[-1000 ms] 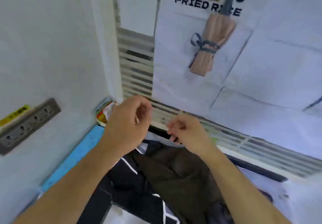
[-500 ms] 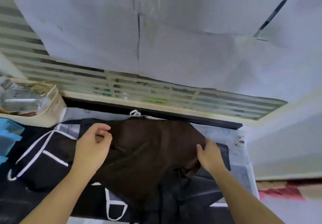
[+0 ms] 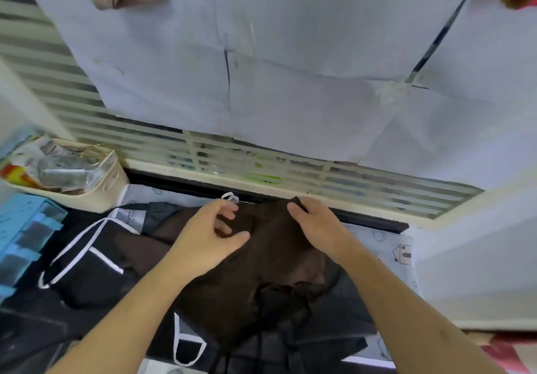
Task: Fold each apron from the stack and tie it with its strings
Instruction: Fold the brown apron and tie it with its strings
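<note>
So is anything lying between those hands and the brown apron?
Nothing visible: the left hand and right hand are already on the brown apron, which lies on top of the black aprons.
</note>
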